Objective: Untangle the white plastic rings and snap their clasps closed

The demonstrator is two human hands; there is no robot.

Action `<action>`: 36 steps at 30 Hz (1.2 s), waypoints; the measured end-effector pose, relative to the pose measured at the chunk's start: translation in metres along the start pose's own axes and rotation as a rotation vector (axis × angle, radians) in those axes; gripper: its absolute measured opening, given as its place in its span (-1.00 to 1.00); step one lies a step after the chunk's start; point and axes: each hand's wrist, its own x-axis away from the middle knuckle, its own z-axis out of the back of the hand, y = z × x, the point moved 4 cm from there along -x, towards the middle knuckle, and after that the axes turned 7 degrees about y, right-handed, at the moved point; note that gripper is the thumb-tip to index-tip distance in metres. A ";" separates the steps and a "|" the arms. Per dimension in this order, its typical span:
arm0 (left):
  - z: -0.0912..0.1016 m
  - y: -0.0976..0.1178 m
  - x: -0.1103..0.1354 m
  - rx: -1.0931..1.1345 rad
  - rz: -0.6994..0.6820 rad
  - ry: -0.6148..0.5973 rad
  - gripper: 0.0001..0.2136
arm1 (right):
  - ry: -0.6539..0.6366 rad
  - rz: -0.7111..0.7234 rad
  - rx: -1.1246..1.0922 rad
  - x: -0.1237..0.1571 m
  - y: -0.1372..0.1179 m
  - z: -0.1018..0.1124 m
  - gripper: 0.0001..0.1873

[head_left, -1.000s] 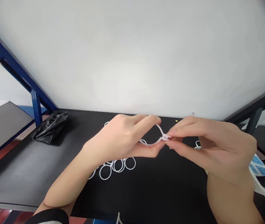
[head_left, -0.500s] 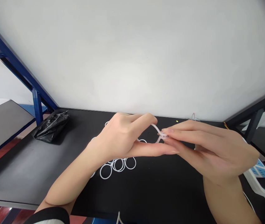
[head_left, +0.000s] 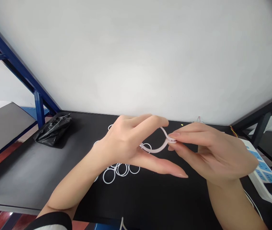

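A white cable tie (head_left: 158, 147) is bent into a loop in the air above the black table (head_left: 30, 172). My right hand (head_left: 212, 153) pinches the tie's head between thumb and forefinger. My left hand (head_left: 131, 143) hooks the loop with its curled forefinger while the other fingers stretch out below it. Several closed white tie loops (head_left: 119, 169) lie on the table under my left wrist.
A crumpled black plastic bag (head_left: 53, 129) sits at the table's far left corner. A white and blue power strip (head_left: 262, 174) lies at the right edge. A white wall rises behind the table. Blue steel framing (head_left: 38, 108) stands to the left.
My left hand's lower fingers have straightened and dropped away from the tie, leaving the forefinger in the loop. My right hand has kept its pinch and shifted slightly left.
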 end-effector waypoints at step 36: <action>0.007 0.006 0.001 0.148 0.097 -0.097 -0.89 | -0.354 0.063 0.157 0.010 -0.007 -0.007 -0.70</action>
